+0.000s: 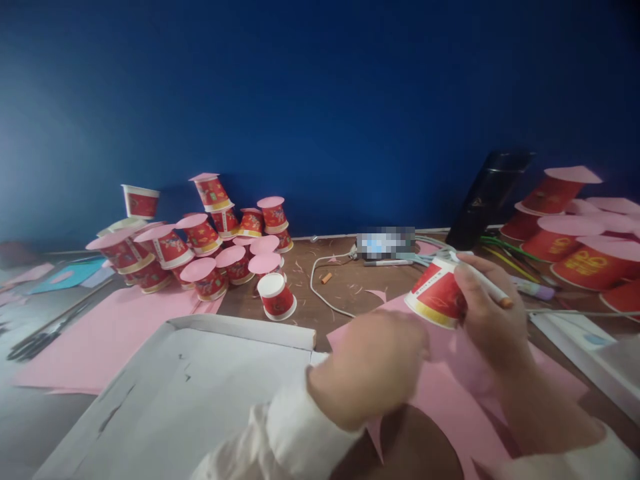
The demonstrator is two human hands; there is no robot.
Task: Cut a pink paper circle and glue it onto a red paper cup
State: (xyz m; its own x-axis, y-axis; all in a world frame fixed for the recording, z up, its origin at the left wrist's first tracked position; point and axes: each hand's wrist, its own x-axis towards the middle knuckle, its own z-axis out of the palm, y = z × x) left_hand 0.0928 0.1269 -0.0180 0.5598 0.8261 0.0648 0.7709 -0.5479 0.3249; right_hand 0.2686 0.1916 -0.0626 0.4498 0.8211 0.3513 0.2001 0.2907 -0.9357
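My right hand is closed around the side of an upside-down red paper cup with a yellow band at its wide rim. In the same hand lies a slim white pen with an orange-brown end, slanting across the cup's narrow end. My left hand is smeared by motion, and its fingers are mostly hidden; it is low and left of the cup, over pink paper. A round hole is cut in that paper, with brown table showing through.
Red cups topped with pink paper discs are stacked at the left, more at the right. One bare upturned cup stands mid-table. A white box lid, pink sheets, scissors, a cable and a black case lie around.
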